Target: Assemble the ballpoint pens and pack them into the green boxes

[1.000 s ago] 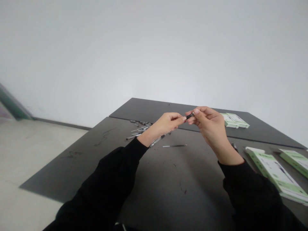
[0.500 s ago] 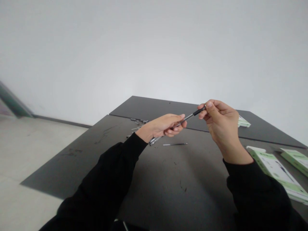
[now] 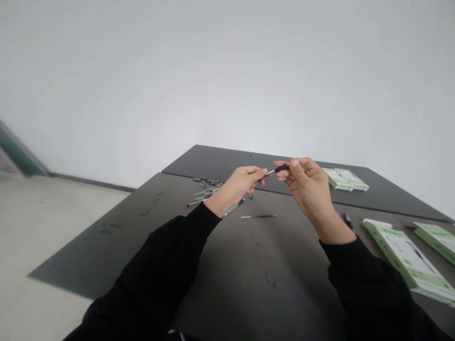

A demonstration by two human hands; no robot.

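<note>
A pen with a black grip (image 3: 280, 168) is held between both hands above the dark table (image 3: 227, 265). My left hand (image 3: 245, 184) pinches its lower, clear end between thumb and fingers. The thumb and fingertips of my right hand (image 3: 309, 187) are closed on the black end. On the table below lies a thin refill (image 3: 259, 216). Several pens and pen parts (image 3: 208, 192) are heaped beyond my left wrist, partly hidden by it.
Green and white boxes lie at the right, one with a raised flap (image 3: 408, 258) and another beside it (image 3: 439, 239). Two more boxes (image 3: 346, 179) rest farther back. A dark pen (image 3: 347, 220) lies near my right wrist. A pale wall stands behind.
My right hand has moved left and slightly down, closer to my left hand. The pen shows a shorter length between them. The back boxes and the dark pen have come into fuller view.
</note>
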